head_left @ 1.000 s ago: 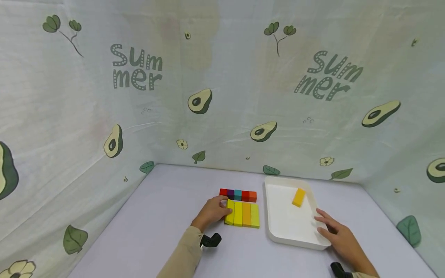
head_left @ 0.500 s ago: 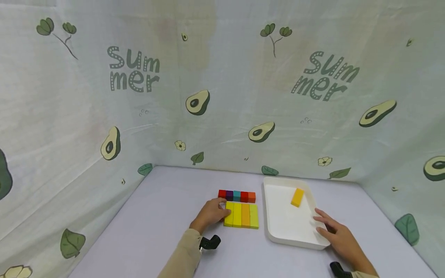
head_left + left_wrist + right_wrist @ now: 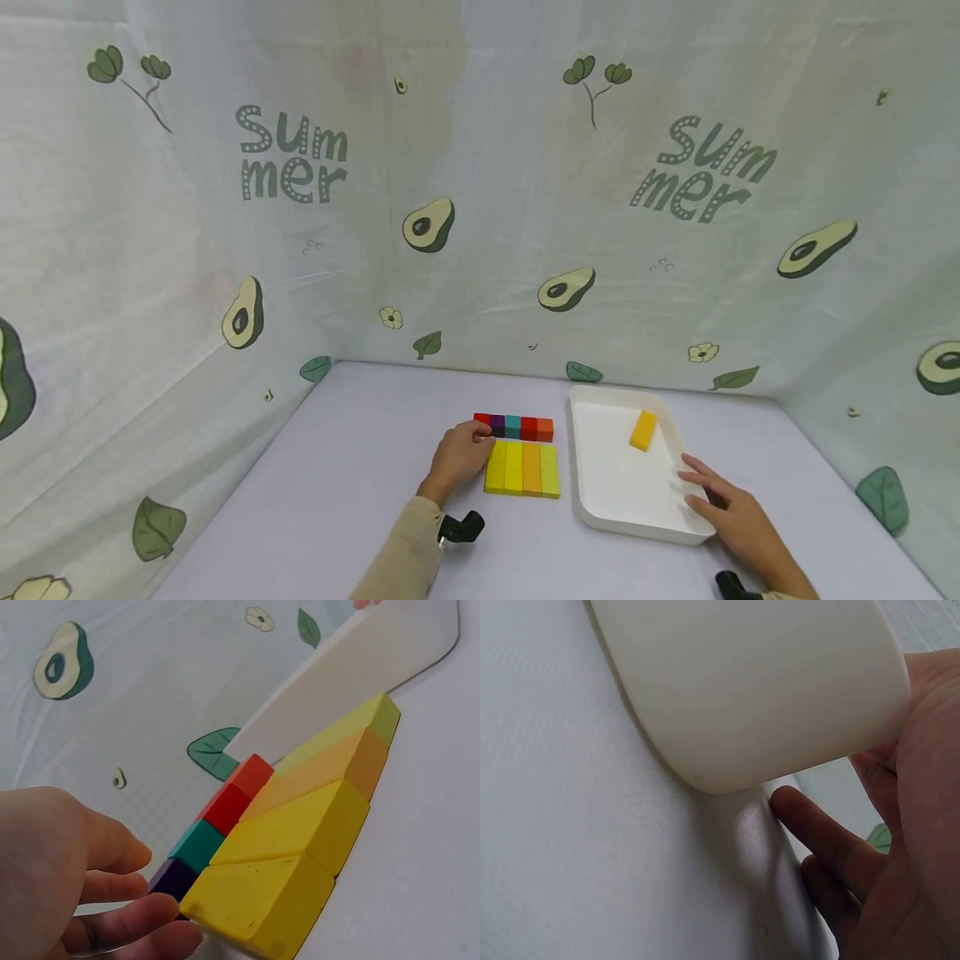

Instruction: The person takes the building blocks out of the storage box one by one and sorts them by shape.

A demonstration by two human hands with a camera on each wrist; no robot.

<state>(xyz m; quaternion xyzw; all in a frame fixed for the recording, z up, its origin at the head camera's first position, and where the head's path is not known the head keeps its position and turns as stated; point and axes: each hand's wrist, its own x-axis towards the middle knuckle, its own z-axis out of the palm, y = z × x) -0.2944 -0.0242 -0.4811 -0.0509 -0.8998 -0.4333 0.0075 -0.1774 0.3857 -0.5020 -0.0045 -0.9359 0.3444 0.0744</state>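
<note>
In the head view, my left hand [image 3: 461, 454] is at the left end of two block groups, its fingers loosely bent. One is a row of small cubes [image 3: 513, 427] in red, purple, teal and orange. Nearer lie several flat yellow and orange blocks [image 3: 522, 469], side by side. In the left wrist view, my fingertips are by the purple cube [image 3: 171, 879] and a yellow block's corner [image 3: 247, 900]; the leftmost red cube is hidden there. My right hand [image 3: 735, 517] rests at the right rim of a white tray [image 3: 637, 527], fingers extended. A yellow-orange block [image 3: 643, 431] lies inside.
All of this stands on a white tabletop [image 3: 337, 467]. Behind and at the sides hangs a pale cloth [image 3: 480, 167] printed with avocados and leaves. Black camera mounts [image 3: 461, 527] sit at both wrists.
My left hand's near fingertips have drawn back from the top of the leftmost yellow block and lie at its far left corner. The right hand and tray have stayed put.
</note>
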